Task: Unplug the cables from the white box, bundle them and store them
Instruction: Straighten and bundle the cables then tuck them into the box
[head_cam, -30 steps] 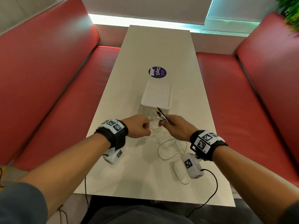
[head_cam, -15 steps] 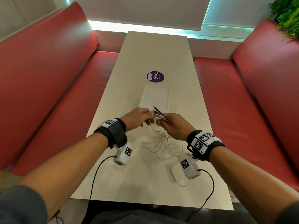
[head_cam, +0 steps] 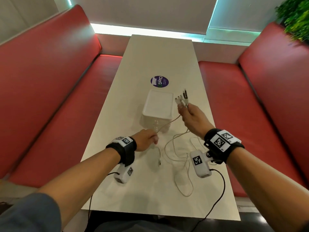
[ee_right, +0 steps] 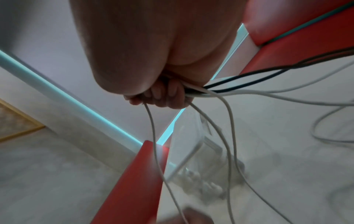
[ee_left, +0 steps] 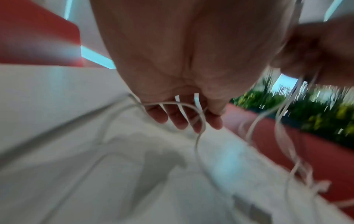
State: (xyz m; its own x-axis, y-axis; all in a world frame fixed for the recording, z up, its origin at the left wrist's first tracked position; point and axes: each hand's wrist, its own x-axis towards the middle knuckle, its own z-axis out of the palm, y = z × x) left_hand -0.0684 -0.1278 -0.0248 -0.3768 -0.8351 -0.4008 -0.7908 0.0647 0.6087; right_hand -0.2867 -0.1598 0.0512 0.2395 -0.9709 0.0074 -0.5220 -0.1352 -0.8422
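Note:
The white box [head_cam: 158,108] stands mid-table with its lid on. My right hand [head_cam: 183,111] is raised just right of the box and grips a bunch of cable plug ends [head_cam: 182,99] that stick up from the fist. In the right wrist view its fingers [ee_right: 164,95] curl round white and black cables [ee_right: 229,91]. My left hand [head_cam: 154,139] is low in front of the box, holding a white cable [head_cam: 168,123] that runs taut up to the right hand. Its fingers [ee_left: 180,119] curl over thin white cables [ee_left: 197,136]. Loose cable loops [head_cam: 175,153] lie on the table [head_cam: 150,195].
A round purple sticker [head_cam: 159,81] lies beyond the box. Red benches [head_cam: 50,97] [head_cam: 259,101] flank the narrow table. A green plant [head_cam: 297,17] is at the far right. Black wrist-camera leads [head_cam: 220,190] hang over the near table edge.
The hands, together in front of the box before, have parted. The right has risen up and to the right with the plug ends; the left has slid down along a cable.

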